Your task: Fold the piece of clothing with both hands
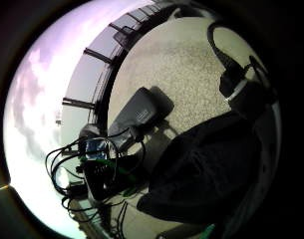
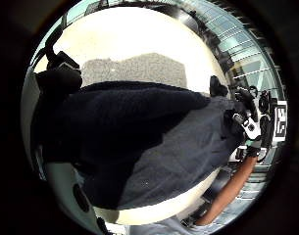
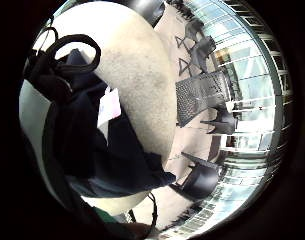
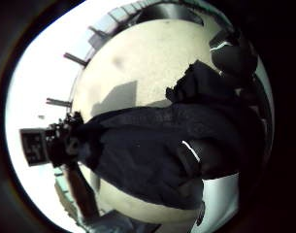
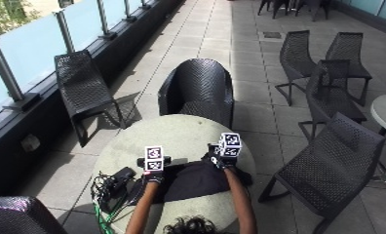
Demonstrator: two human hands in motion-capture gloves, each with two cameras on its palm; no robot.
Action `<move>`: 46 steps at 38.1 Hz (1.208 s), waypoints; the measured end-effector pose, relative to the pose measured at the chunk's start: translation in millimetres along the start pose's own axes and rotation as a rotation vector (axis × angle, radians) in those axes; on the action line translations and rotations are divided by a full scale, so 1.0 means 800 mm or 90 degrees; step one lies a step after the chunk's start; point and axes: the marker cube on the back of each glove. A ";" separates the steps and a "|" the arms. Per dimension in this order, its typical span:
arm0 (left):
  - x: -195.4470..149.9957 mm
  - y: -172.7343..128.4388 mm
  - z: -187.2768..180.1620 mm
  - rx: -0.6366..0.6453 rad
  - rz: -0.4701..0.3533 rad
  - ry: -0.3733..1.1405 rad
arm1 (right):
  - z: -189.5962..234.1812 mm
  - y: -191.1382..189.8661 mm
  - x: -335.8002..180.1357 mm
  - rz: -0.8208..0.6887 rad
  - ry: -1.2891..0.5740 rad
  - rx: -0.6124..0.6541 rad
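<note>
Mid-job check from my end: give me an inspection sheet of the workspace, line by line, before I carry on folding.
Surface: round pale speckled table, lit by sun.
Job's things: dark garment lies on the table's near side, between the two hands.
Clutter: dark electronic devices at the table's left edge.
Grippers: left hand at the garment's left edge, right hand at its far right corner; whether the fingers pinch the cloth cannot be told.
Cables: black and green cables tangled by the devices.
Surroundings: black wicker chair behind the table, more chairs around, glass railing on the left.
</note>
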 end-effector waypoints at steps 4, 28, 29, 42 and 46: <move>-0.001 -0.014 -0.005 0.058 -0.029 -0.014 | -0.017 0.037 0.055 0.140 -0.132 0.006; 0.016 0.032 0.083 -0.067 0.036 0.018 | 0.090 0.150 0.103 0.458 0.012 -0.170; 0.017 0.032 0.083 -0.068 0.036 0.020 | 0.090 0.149 0.102 0.458 0.031 -0.163; 0.007 0.019 0.041 0.015 0.032 0.034 | 0.045 0.048 0.130 0.424 -0.059 0.266; -0.007 -0.043 0.059 0.086 0.033 0.077 | 0.019 0.029 0.067 0.321 -0.261 0.265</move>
